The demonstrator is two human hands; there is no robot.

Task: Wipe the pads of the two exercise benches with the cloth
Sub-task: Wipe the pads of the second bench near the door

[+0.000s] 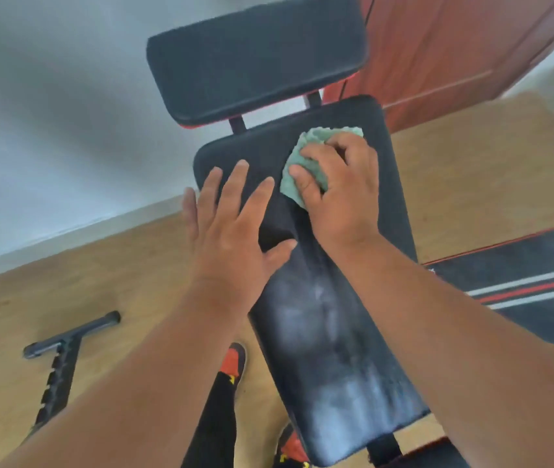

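Under the right hand (339, 194), green cloth (297, 163) mostly hidden.

Soft green cloth (306, 163), smooth black vinyl-like pad (336, 349) with sheen, wood-look floor (133, 282)

We see a long black bench pad (336, 349), streaked pale at its near end, carrying a crumpled green cloth (297, 163) at its far end, with our left hand (235, 224) flat and right hand (339, 187) on the cloth. The wooden floor (117, 282) bears a black T-shaped frame part (63, 352) and a black mat (532, 285) striped red and white.
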